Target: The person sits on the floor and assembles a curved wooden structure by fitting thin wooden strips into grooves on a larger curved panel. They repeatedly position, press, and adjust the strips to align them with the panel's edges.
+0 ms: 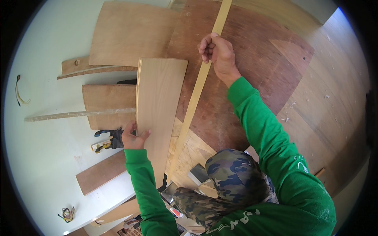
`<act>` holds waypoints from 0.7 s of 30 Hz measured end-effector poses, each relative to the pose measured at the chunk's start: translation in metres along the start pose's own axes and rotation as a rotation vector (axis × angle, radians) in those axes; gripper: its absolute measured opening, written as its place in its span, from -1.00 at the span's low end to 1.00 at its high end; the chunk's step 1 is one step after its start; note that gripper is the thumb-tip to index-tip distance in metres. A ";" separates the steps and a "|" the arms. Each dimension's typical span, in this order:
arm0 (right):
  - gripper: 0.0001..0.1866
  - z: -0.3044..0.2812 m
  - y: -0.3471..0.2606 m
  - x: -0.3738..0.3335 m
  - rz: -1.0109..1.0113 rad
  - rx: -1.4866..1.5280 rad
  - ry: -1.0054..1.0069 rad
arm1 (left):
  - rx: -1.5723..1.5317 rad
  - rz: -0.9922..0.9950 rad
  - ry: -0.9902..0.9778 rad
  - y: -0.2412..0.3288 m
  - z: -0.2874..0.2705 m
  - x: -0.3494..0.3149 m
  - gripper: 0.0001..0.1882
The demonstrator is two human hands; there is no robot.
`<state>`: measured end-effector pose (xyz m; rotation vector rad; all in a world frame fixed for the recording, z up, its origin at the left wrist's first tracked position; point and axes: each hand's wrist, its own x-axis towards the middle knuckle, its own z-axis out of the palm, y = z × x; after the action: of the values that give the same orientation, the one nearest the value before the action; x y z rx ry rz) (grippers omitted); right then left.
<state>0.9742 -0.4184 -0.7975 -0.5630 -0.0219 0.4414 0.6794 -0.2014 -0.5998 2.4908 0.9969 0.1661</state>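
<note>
My left hand grips the left edge of a light wood-grained board, its thumb on the face and its fingers partly hidden at the edge. The board stands tilted along its length in front of me. My right hand, farther out and to the right, is closed on a long, narrow, yellowish strip, with fingers curled beside it. The strip runs slantwise from the top edge down past the board's right side. Beneath it lies a reddish-brown plywood sheet.
Several brown wood panels lean at the white wall. A thin whitish batten crosses one panel. Tools with blue and yellow handles sit left of my left hand. Loose wires stick out of the wall. Scraps lie on the wood floor.
</note>
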 end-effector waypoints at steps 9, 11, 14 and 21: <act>-0.50 -0.009 0.005 0.004 0.031 -0.010 -0.040 | 0.051 -0.096 -0.181 -0.001 -0.009 0.014 -0.47; -0.51 -0.009 0.006 0.004 0.036 0.007 -0.032 | -0.013 -0.152 -0.215 -0.004 -0.010 0.014 -0.47; -0.51 -0.007 0.006 0.005 0.024 0.039 -0.054 | -0.111 -0.195 -0.215 -0.008 -0.009 0.011 -0.53; -0.53 -0.010 0.006 0.008 0.033 0.062 -0.081 | -0.005 -0.228 -0.262 -0.032 -0.017 -0.001 -0.48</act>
<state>0.9802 -0.4163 -0.8099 -0.4847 -0.0766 0.4958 0.6539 -0.1759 -0.5986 2.2970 1.1509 -0.2233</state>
